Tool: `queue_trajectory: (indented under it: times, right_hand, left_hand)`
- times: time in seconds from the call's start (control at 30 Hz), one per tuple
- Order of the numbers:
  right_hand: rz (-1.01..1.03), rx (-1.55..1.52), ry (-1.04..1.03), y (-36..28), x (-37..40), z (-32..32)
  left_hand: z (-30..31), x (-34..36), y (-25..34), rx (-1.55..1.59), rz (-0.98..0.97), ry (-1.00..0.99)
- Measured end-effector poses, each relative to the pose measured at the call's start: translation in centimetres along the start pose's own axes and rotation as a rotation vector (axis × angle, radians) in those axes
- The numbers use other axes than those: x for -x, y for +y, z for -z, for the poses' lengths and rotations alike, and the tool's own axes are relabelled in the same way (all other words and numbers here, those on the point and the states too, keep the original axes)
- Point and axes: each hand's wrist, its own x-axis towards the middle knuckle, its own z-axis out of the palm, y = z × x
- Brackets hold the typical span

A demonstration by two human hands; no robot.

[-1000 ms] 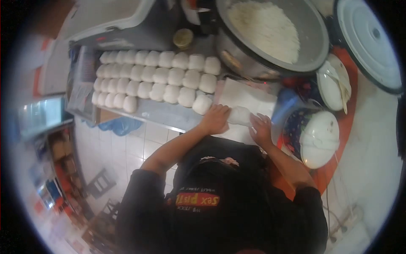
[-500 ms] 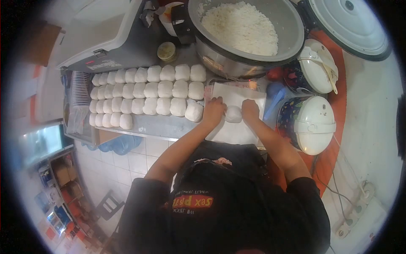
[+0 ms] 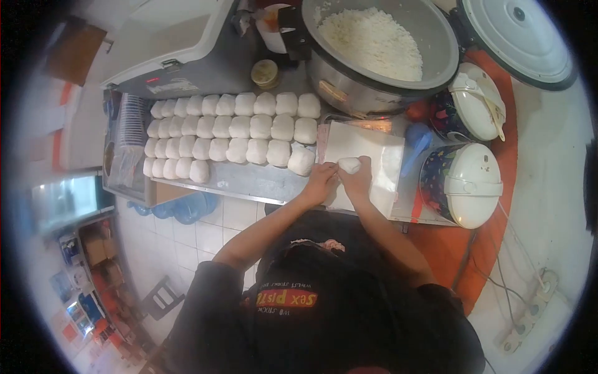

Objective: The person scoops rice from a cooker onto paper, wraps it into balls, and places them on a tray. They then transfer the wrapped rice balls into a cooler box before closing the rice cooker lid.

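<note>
A small white wrapped packet [image 3: 349, 165] is raised above the stack of white paper sheets [image 3: 367, 144], with my right hand [image 3: 357, 181] wrapped round it. My left hand [image 3: 322, 179] is closed beside it, its fingertips pinching at the packet's left end. Part of the packet is hidden by the fingers. To the left, rows of similar white packets [image 3: 238, 128] sit close together on the metal table [image 3: 249, 181]. The nearest packet of those rows [image 3: 301, 160] lies just beyond my left hand.
A large pot of white rice [image 3: 374, 47] stands behind the paper. On the right are two patterned containers with white lids [image 3: 471, 187], a blue scoop [image 3: 414, 146] and an orange cloth [image 3: 445, 255]. A grey cooler box [image 3: 187, 68] and small jar [image 3: 265, 73] stand behind the rows.
The packet has been lifted off the paper and tilted up in my right hand. Both hands have come together around it. The whole view has shifted slightly, with the table appearing further right.
</note>
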Motion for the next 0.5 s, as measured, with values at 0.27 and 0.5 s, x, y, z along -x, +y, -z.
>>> queue_trajectory:
  times: [0.27,0.5]
  right_hand:
    - [-0.146,-0.606,-0.528,-11.8,2.9,-2.3]
    - [-0.140,-0.508,-0.830,-15.2,8.0,-15.5]
  left_hand:
    - [10.9,4.9,2.4,0.511,0.319,0.156]
    - [23.9,14.0,-4.1,0.134,0.481,0.340]
